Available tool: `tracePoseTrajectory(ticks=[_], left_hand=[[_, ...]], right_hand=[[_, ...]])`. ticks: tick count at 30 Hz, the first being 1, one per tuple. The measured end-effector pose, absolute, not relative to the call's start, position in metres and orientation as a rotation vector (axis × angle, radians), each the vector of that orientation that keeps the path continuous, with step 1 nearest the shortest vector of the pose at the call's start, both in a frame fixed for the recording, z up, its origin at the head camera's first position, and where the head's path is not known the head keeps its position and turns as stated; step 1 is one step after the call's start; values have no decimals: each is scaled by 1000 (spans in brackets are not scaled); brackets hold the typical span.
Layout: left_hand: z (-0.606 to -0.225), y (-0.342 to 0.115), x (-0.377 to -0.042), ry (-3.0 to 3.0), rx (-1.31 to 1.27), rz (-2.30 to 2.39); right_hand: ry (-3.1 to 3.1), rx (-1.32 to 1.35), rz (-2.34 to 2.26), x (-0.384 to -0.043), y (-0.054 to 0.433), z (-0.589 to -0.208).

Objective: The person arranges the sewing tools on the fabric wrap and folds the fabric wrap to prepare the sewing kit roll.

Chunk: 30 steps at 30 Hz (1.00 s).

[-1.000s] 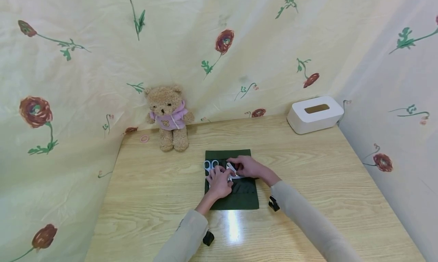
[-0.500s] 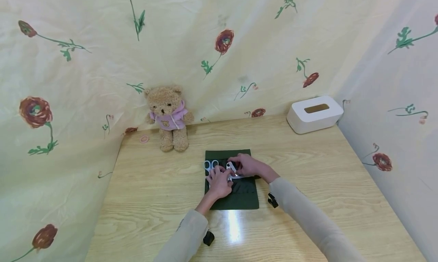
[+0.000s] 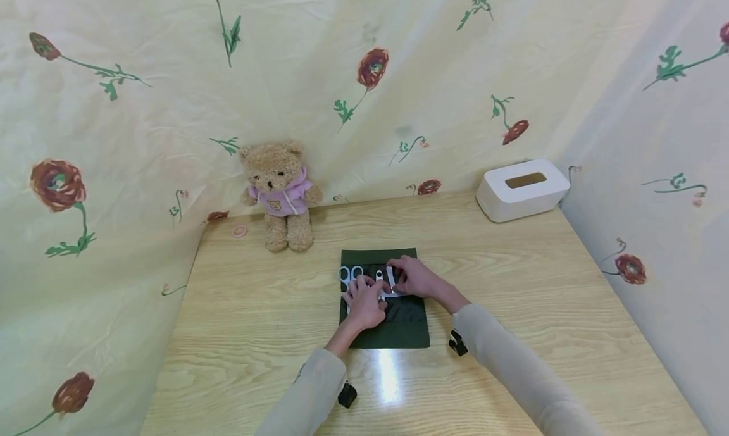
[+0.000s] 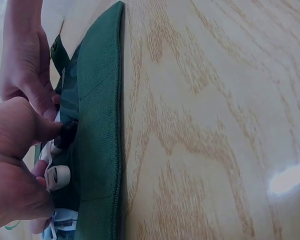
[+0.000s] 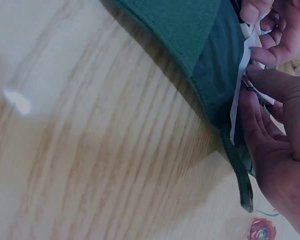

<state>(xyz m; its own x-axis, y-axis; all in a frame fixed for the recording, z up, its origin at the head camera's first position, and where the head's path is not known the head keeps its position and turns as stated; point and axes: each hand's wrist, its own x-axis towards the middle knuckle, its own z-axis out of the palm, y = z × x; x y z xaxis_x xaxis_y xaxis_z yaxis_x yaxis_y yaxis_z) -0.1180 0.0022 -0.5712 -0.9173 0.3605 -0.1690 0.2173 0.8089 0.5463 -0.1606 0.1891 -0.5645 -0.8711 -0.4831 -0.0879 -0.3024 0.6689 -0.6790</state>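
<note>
A dark green fabric tool pouch (image 3: 398, 336) lies unfolded on the table, with a white elastic band (image 5: 236, 107) across it. My left hand (image 3: 364, 303) pinches the band around the middle; its thumb touches a small black piece (image 4: 67, 133). With thumb and fingers, my right hand (image 3: 418, 278) pinches a slim white-and-metal tool (image 3: 390, 276) at the band's right part; its exact kind is unclear. Left of it, a white tool with a holed end (image 3: 379, 276) stands in the band. Scissors (image 3: 344, 274) with pale blue handles sit at the left, blades hidden by my left hand.
A teddy bear (image 3: 279, 195) in a purple hoodie stands at the back left, near a pink ring (image 3: 240, 231). At the back right is a white tissue box (image 3: 521, 192). Flower-patterned cloth (image 3: 307, 75) hangs behind the wooden table (image 3: 256, 309).
My right hand has shifted slightly right with the slim tool, which has turned from slanting to nearly upright and now stands apart from the holed tool. My left hand stays in place.
</note>
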Motion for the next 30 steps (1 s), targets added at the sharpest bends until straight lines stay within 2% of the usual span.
tracePoseTrajectory(ticks=[30], left_hand=[[-571,1,-118,2744,456,767]], right_hand=[[2589,-549,-1088,-160,192,-569]])
